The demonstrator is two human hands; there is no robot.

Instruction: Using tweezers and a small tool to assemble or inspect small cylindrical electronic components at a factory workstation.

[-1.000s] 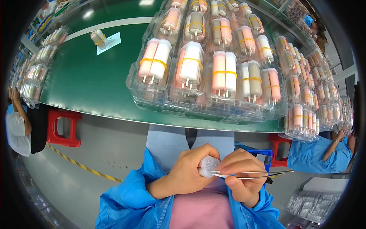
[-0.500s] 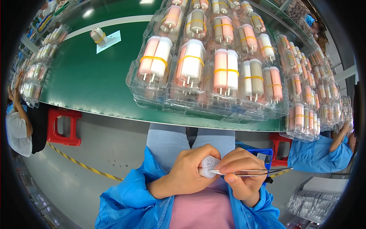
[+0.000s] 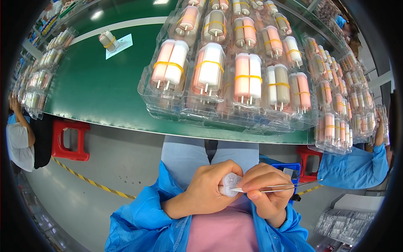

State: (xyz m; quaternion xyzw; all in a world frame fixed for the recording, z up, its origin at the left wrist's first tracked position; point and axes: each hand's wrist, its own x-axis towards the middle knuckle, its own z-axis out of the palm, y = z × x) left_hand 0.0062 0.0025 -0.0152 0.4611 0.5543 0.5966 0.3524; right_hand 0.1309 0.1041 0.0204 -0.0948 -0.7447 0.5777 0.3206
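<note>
Over my lap, my left hand (image 3: 206, 187) is closed round a tube bundle whose whitish, lobed plastic end (image 3: 230, 184) faces up. The rest of that bundle is hidden in my fingers. Pinched in my right hand (image 3: 268, 189) is a pair of metal tweezers (image 3: 289, 185), with its long arms pointing to the right. The tweezers' tip meets the whitish end near its lower right edge; whether it grips anything there is too small to tell.
Clear plastic trays (image 3: 189, 105) of pink, white and grey tubes, banded in yellow, are stacked on the green table (image 3: 92, 84). One banded bundle (image 3: 108, 40) stands by a paper slip (image 3: 120, 46). Red stools (image 3: 70, 138), a blue bin (image 3: 294, 172) and co-workers (image 3: 352, 168) flank me.
The tweezers have turned slightly in my right hand, and their far end sits a little higher. My left hand is nearly still. The co-worker on the right has reached an arm upward.
</note>
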